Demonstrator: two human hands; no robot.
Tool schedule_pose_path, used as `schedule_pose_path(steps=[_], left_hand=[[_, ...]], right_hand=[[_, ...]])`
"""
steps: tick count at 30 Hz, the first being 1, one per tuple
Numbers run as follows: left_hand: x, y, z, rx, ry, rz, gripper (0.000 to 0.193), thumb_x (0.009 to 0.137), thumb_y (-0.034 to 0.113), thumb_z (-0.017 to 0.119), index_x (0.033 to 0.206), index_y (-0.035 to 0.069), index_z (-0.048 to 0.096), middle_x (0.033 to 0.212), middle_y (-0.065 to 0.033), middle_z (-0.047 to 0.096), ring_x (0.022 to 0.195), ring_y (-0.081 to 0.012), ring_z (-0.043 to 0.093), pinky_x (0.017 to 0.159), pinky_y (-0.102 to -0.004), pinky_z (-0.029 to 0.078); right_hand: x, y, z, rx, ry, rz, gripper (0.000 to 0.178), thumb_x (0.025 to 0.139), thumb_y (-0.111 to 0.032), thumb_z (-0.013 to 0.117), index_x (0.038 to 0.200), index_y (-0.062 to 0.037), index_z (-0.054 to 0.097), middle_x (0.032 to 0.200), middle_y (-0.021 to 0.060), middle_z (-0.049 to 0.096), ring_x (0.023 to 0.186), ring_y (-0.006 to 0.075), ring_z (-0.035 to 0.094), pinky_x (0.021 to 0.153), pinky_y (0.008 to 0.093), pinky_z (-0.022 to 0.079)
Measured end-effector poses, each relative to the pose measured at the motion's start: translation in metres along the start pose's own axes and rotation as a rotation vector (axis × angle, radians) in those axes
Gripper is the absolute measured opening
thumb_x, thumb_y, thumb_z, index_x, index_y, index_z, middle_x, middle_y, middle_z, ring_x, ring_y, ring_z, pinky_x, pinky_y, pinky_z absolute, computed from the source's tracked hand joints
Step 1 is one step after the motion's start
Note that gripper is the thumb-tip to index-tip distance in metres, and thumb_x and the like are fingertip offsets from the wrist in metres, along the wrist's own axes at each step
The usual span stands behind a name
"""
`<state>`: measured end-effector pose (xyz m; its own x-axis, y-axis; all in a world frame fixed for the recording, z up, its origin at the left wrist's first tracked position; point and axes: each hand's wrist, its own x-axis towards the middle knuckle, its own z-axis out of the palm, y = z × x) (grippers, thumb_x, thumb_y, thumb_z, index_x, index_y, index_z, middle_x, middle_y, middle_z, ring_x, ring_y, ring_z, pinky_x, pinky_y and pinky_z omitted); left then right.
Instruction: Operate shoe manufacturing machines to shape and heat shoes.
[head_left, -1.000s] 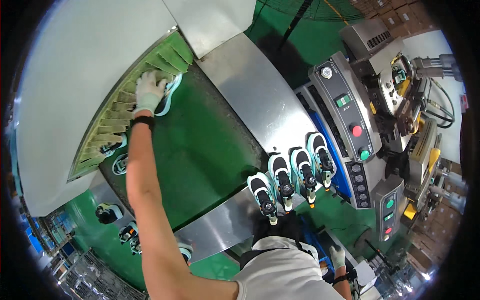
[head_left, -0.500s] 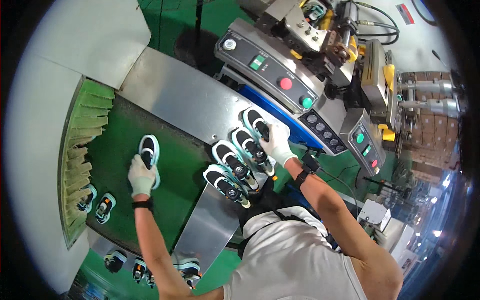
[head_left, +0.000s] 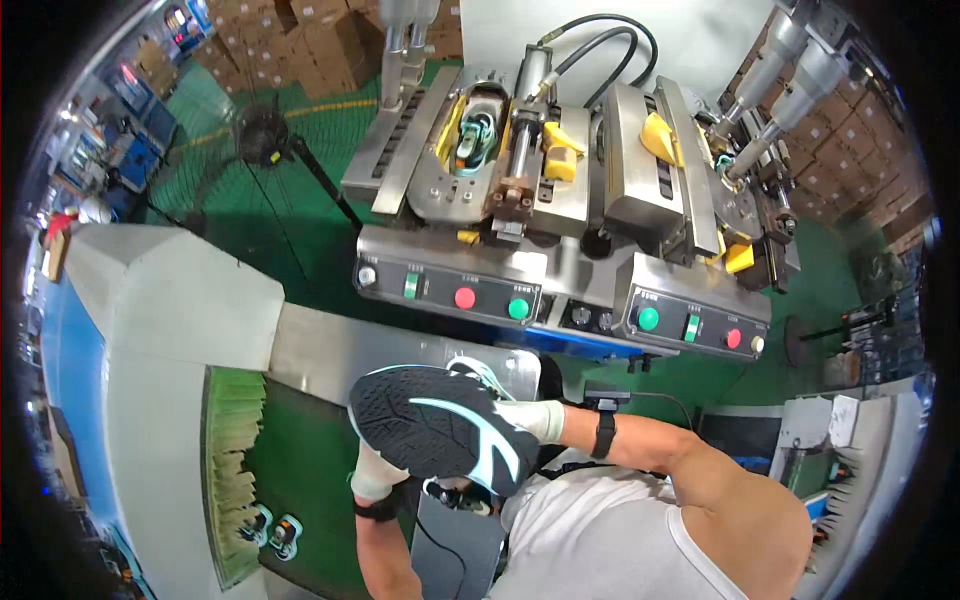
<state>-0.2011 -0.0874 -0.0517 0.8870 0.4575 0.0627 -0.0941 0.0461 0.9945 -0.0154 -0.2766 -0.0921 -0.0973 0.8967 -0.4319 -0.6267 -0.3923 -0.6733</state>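
A sneaker (head_left: 440, 425) with a black tread and pale teal-white strips is raised close to me, its sole turned up. My left hand (head_left: 378, 474), in a white glove, meets its lower left edge. My right hand (head_left: 535, 419), also gloved, reaches to its right end. Both hands appear to grip this sneaker, though their fingers are hidden behind it. Beyond its upper edge shows part of another light-coloured sneaker (head_left: 481, 374). Just below the raised sole, part of a black sneaker (head_left: 455, 493) is visible, mostly covered.
Ahead stands a pressing machine (head_left: 560, 270) with buttons and a sneaker (head_left: 476, 140) in its left station. A metal shelf (head_left: 320, 350) borders the green conveyor belt (head_left: 310, 450). Two sneakers (head_left: 285, 536) lie by the green bristle curtain (head_left: 232, 480). A floor fan (head_left: 262, 140) stands far left.
The view has swung toward the machine. A sneaker is now lifted sole-up before me. My hands, earlier apart on separate sneakers, have come together at it.
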Motion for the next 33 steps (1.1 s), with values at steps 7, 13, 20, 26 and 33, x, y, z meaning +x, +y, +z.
schedule_pose_path(steps=[7, 13, 20, 26, 33], left_hand=[[0.256, 0.057, 0.079, 0.571, -0.273, 0.253, 0.055, 0.085, 0.013, 0.074, 0.134, -0.002, 0.054, 0.133, -0.0162, 0.06, 0.123, -0.0265, 0.058, 0.106, -0.0368, 0.045], [0.475, -0.013, 0.089, 1.021, -0.083, 0.224, 0.07, 0.084, 0.034, 0.075, 0.138, -0.002, 0.049, 0.134, -0.0236, 0.056, 0.125, -0.0349, 0.055, 0.106, -0.0399, 0.044], [0.573, -0.112, 0.103, 1.302, 0.071, -0.139, 0.068, 0.077, 0.036, 0.08, 0.126, 0.0, 0.05, 0.12, -0.0257, 0.064, 0.114, -0.0415, 0.061, 0.1, -0.044, 0.049], [0.56, -0.026, 0.1, 1.341, 0.013, -0.125, 0.059, 0.079, 0.037, 0.076, 0.118, -0.002, 0.057, 0.111, -0.0292, 0.067, 0.106, -0.0411, 0.066, 0.092, -0.0436, 0.052], [0.354, 0.056, 0.042, 0.951, 0.154, 0.141, 0.052, 0.078, 0.02, 0.077, 0.119, -0.002, 0.055, 0.099, -0.0206, 0.068, 0.094, -0.0303, 0.069, 0.085, -0.0382, 0.053]], right_hand=[[-0.096, -0.105, -0.074, 0.135, 0.154, -0.357, 0.079, 0.078, -0.025, 0.083, 0.144, -0.0037, 0.046, 0.133, 0.0064, 0.061, 0.121, 0.0157, 0.057, 0.106, 0.0315, 0.044], [-0.168, -0.091, -0.149, 0.368, 0.467, -0.56, 0.103, 0.067, -0.021, 0.092, 0.151, -0.0025, 0.035, 0.14, 0.0086, 0.056, 0.127, 0.0204, 0.055, 0.108, 0.0354, 0.043], [-0.225, -0.053, -0.162, 0.419, 0.522, -0.661, 0.107, 0.061, -0.015, 0.096, 0.149, 0.0009, 0.037, 0.137, 0.0108, 0.058, 0.122, 0.023, 0.058, 0.106, 0.0401, 0.046], [-0.193, -0.086, -0.161, 0.455, 0.569, -0.792, 0.081, 0.074, -0.007, 0.079, 0.146, 0.0015, 0.041, 0.134, 0.0122, 0.06, 0.119, 0.0244, 0.06, 0.102, 0.0403, 0.049], [-0.1, -0.194, -0.123, 0.327, 0.481, -0.774, 0.074, 0.085, -0.021, 0.076, 0.147, -0.0016, 0.04, 0.133, 0.0116, 0.059, 0.114, 0.0213, 0.063, 0.099, 0.036, 0.052]])
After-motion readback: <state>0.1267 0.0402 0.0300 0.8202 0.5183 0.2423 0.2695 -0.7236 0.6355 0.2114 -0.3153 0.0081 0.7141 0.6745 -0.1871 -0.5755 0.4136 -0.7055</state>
